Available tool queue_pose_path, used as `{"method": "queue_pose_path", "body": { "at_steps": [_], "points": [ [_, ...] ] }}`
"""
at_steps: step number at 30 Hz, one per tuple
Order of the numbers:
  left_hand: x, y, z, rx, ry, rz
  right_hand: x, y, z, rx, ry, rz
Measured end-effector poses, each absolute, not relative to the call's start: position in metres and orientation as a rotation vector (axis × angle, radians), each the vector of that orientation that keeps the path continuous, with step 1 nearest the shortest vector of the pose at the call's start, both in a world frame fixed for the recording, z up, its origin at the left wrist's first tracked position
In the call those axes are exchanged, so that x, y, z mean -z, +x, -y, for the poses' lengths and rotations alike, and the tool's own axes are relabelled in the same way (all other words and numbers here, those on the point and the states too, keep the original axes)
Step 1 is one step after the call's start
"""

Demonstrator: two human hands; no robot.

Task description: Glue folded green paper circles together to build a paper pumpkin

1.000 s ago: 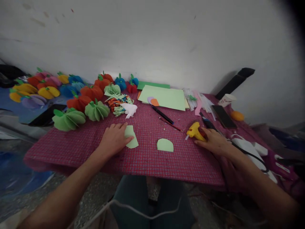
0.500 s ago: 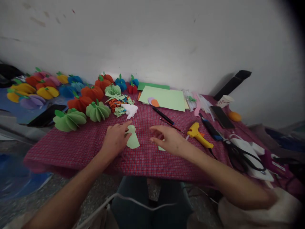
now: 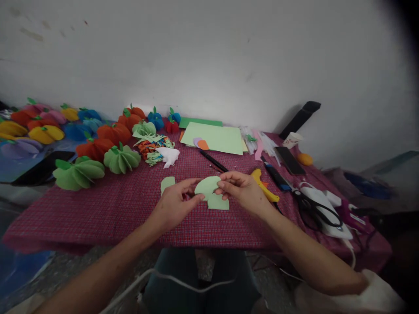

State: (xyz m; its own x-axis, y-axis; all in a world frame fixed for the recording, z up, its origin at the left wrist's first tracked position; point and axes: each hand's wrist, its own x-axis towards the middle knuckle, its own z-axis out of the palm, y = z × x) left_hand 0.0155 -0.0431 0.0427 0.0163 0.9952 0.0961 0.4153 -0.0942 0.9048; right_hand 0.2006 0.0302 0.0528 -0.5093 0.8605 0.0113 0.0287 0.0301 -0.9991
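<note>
Between my two hands is a rounded light green paper piece (image 3: 207, 186). The fingers of my left hand (image 3: 175, 203) pinch its left edge, and my right hand (image 3: 244, 192) grips its right edge. Just below it, a second light green paper piece (image 3: 218, 203) lies on the cloth, partly covered. Another light green paper piece (image 3: 167, 183) lies by the back of my left hand, partly hidden by it. To the right of my right hand lies a yellow glue gun (image 3: 266, 187), its front end hidden behind that hand.
Several folded-paper pumpkins (image 3: 78, 173) stand at the left, beside paper scraps (image 3: 152, 148). Behind my hands lie light green sheets (image 3: 216, 136) and a black pen (image 3: 212, 160). A utility knife (image 3: 275, 174), scissors (image 3: 316, 209), a phone (image 3: 290, 160) and a paper cup (image 3: 292, 139) are at the right.
My hands have come together and now hold a rounded green piece between them. Before, they were apart, the left by a green piece on the cloth. The view has shifted right.
</note>
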Motion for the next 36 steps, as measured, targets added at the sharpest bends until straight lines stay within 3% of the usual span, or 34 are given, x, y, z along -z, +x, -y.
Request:
{"method": "queue_pose_path", "body": {
  "at_steps": [14,19,22,28,36],
  "points": [
    [-0.017,-0.009,0.038,-1.091,1.241,-1.433,-0.036,0.159,-0.048,-1.701,-0.968,1.363],
    [-0.019,-0.047,0.050,-0.741,1.606,-1.912,-0.036,0.177,-0.049,-1.803,-1.041,1.248],
    [-0.030,-0.040,0.053,-0.776,1.828,-2.143,-0.033,0.192,-0.042,-1.832,-1.046,1.244],
    [-0.037,0.016,0.032,-0.916,1.530,-1.516,-0.034,0.212,-0.021,-1.830,-1.033,1.345],
    [-0.029,0.036,0.003,-0.706,1.590,-1.387,-0.038,0.239,-0.045,-1.578,-1.076,1.857]
  ]
}}
